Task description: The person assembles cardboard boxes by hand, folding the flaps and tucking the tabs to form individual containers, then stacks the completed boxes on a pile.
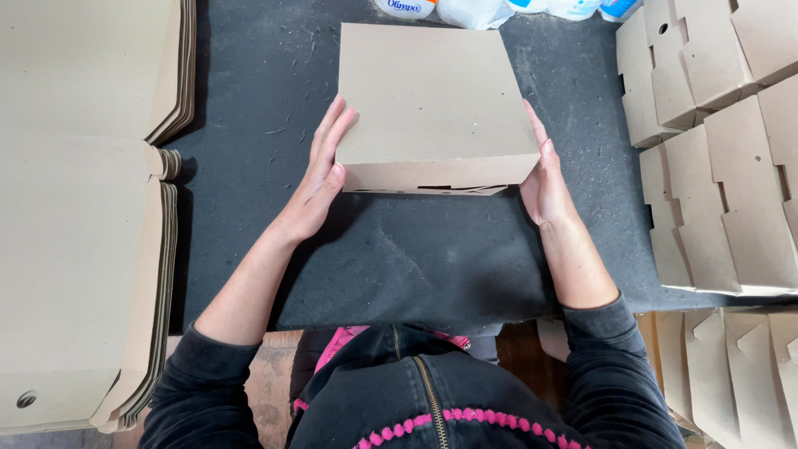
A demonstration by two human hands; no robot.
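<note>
A folded brown cardboard box (pixel 428 104) rests closed on the dark grey felt-covered table (pixel 399 258). My left hand (pixel 320 179) lies flat against the box's left side, fingers straight and together. My right hand (pixel 542 175) presses flat against the box's right side. Both palms squeeze the box between them. The front wall of the box shows a thin dark slit along its lower edge.
A thick stack of flat cardboard blanks (pixel 83 208) fills the left side. More die-cut blanks (pixel 723 158) lie in stacks at the right and lower right (pixel 731 374). White plastic packages (pixel 474 10) sit at the table's far edge.
</note>
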